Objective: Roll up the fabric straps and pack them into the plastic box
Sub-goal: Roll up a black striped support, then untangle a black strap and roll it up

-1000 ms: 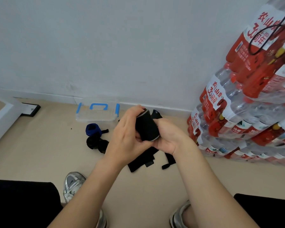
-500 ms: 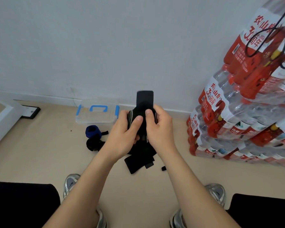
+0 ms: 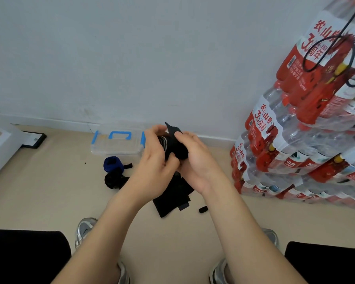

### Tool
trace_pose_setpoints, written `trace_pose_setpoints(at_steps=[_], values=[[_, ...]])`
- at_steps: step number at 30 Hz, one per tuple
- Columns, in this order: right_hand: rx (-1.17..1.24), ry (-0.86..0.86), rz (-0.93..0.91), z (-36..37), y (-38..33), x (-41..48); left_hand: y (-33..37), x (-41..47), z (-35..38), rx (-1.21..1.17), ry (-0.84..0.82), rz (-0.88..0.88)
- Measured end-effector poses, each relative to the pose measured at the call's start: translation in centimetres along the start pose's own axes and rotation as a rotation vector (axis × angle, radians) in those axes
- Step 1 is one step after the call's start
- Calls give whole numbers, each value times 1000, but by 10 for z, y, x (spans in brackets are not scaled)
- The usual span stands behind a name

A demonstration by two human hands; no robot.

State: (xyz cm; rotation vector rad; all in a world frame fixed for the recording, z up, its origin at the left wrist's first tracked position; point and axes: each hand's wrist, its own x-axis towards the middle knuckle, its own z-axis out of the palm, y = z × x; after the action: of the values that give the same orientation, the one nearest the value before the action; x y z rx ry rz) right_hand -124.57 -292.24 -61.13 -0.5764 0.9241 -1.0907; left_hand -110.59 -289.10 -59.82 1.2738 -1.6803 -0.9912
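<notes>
I hold a black fabric strap roll in the air between both hands. My left hand grips the roll's left end with curled fingers. My right hand cups the right side, thumb pressing the loose tail end over the roll. A clear plastic box with blue handle and clips lies closed on the floor by the wall. A rolled blue strap and a rolled black strap lie in front of the box. An unrolled black strap lies flat on the floor under my hands.
Stacked shrink-wrapped packs of water bottles with red labels stand at the right against the wall. A black cable hangs over them. A white frame edge is at the left. My shoes and dark trouser knees are at the bottom.
The strap's tail, which stood upright above the roll half a second ago, is now folded down across it. Both hands have shifted slightly around the roll.
</notes>
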Motion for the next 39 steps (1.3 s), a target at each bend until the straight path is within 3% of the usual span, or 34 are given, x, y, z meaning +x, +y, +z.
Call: trace_pose_setpoints(at_steps=[3, 7, 11, 14, 17, 19, 24, 27, 29, 34, 39], values=[[42, -22, -14, -4, 1, -2, -1, 0, 6, -91, -36, -31], [106, 47, -161, -7, 20, 3, -7, 5, 20, -450, 103, -277], [-60, 113, -276, -17, 31, 6, -20, 2, 26, -386, -44, -421], [-151, 191, -257, -24, 48, 12, -33, -1, 29, -379, -21, -480], [-333, 282, -191, -29, 76, 19, -58, -3, 31, -270, 34, -516], [-450, 215, -12, -33, 93, 21, -78, -6, 30, -179, 23, -490], [-771, 196, 44, -52, 125, 37, -124, -14, 27, -61, -89, -546], [-882, 132, 184, -75, 153, 48, -154, -18, 23, 61, -196, -622], [-1016, 142, 303, -100, 173, 51, -180, -20, 15, 268, -207, -702], [-1158, 269, 491, -165, 201, 51, -235, -21, -11, 707, -29, -830], [-1223, 328, 491, -178, 203, 69, -274, -13, -20, 704, 80, -892]])
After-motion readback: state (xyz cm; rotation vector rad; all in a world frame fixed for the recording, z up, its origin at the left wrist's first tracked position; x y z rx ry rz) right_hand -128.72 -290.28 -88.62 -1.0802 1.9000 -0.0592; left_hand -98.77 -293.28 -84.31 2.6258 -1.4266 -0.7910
